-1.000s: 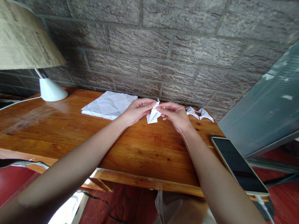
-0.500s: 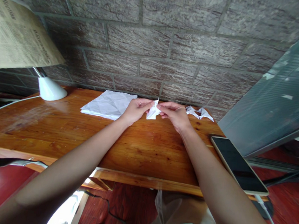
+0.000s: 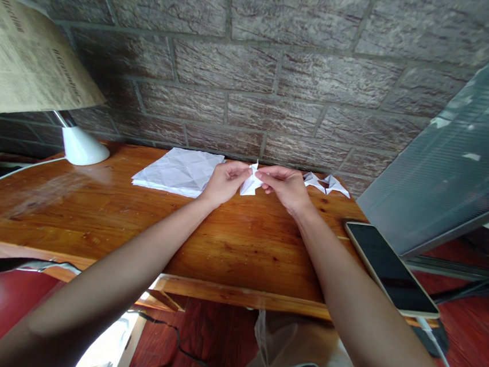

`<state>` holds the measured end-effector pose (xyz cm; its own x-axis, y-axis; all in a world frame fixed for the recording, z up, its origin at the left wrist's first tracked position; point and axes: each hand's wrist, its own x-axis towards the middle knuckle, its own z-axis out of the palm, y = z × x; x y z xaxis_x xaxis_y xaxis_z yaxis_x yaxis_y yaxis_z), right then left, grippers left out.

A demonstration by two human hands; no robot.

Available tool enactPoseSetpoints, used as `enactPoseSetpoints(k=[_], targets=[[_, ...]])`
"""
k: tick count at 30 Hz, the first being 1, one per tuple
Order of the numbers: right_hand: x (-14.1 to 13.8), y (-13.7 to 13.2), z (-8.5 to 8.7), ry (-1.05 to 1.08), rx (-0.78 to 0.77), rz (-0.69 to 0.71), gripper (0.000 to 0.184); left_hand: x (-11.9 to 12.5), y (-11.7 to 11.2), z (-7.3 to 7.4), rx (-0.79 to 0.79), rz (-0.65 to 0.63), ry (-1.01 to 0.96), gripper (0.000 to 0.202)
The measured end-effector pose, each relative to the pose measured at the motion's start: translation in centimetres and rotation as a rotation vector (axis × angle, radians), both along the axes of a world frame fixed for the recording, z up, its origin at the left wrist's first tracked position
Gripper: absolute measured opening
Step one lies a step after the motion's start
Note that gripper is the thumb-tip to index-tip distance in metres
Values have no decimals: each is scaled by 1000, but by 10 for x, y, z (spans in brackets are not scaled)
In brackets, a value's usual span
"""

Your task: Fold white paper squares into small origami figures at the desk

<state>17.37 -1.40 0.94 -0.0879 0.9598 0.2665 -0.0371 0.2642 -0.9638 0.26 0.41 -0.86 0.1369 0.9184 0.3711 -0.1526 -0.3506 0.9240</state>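
Between both hands, above the far part of the wooden table, is a small piece of folded white paper [image 3: 249, 186] with pointed corners. My left hand [image 3: 226, 182] pinches its left side between thumb and fingers. From the right, my right hand [image 3: 285, 186] grips the paper with thumb and fingertips close to the left thumb. The fingers cover part of the folds. Left of my left hand lies a stack of creased white paper sheets [image 3: 176, 170]. Just beyond my right hand sit folded white paper pieces [image 3: 328, 184] with pointed shapes.
The wooden table [image 3: 94, 215] stands against a grey brick wall [image 3: 255, 69]. A lamp [image 3: 82, 146] with a newsprint shade is at the left. A phone [image 3: 392, 270] with a white cable lies at the right edge, near my right forearm. Beyond it is a ribbed translucent panel [image 3: 451, 146].
Both hands stay in nearly the same place, still holding the folded paper. The thumbs have shifted very slightly on it. Nothing else on the table has moved.
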Motion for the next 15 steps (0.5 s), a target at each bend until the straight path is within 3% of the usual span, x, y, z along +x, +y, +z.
enactPoseSetpoints(k=[6, 15], targets=[[3, 2, 2, 103, 5, -48, 37, -4, -1, 3, -58, -171, -68, 41], [3, 0, 3, 136, -29, 102, 44, -2, 4, -1, -116, -105, -185, 42]])
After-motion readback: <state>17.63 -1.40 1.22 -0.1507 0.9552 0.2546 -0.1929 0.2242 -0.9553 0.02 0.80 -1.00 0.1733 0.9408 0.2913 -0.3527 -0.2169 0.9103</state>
